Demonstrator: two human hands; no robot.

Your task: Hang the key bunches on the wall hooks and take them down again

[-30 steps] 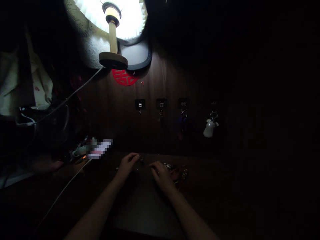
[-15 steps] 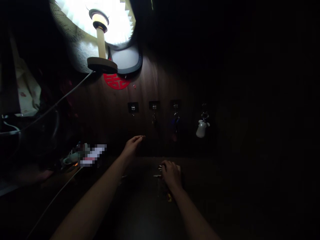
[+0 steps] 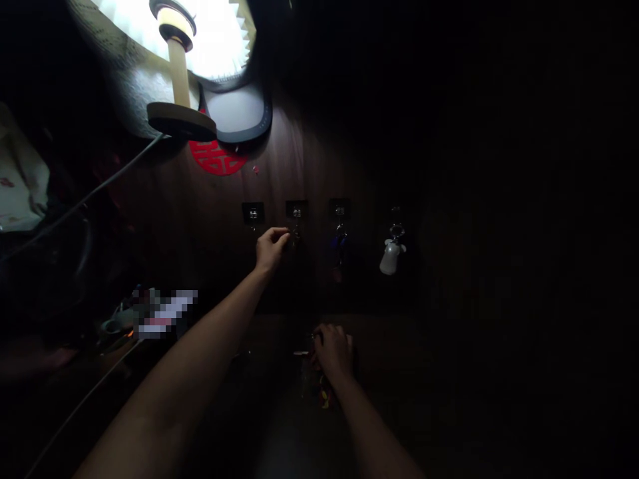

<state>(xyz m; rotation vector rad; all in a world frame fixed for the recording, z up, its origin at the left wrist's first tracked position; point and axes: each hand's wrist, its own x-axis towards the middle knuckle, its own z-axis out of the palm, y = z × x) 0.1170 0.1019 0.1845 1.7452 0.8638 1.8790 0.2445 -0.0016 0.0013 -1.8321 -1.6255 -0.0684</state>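
Note:
My left hand [image 3: 272, 249] is raised to a dark upright panel, thumb and forefinger pinched together beside the small metal keyring [image 3: 296, 234] under the second wall hook [image 3: 297, 211]. What sits between those fingertips is too small and dark to make out. Lower down, my right hand [image 3: 333, 347] rests with curled fingers on a bunch of keys on the dark tabletop [image 3: 284, 439]. A key blade [image 3: 301, 352] sticks out to its left, and a yellow and red piece [image 3: 324, 398] lies below the palm. Most of the bunch is hidden under the hand.
Other hooks hold a blue keyring [image 3: 340, 243] and a white figure-shaped keychain [image 3: 391, 257]; another hook [image 3: 253, 213] is at left. A bright lamp [image 3: 180, 73] stands upper left, its white cable [image 3: 104, 183] running left. Beyond is a red paper cutout [image 3: 217, 158].
My left hand has risen from below the hooks to the second one, still pinched. My right hand has barely moved on the keys. The whole view has shifted slightly.

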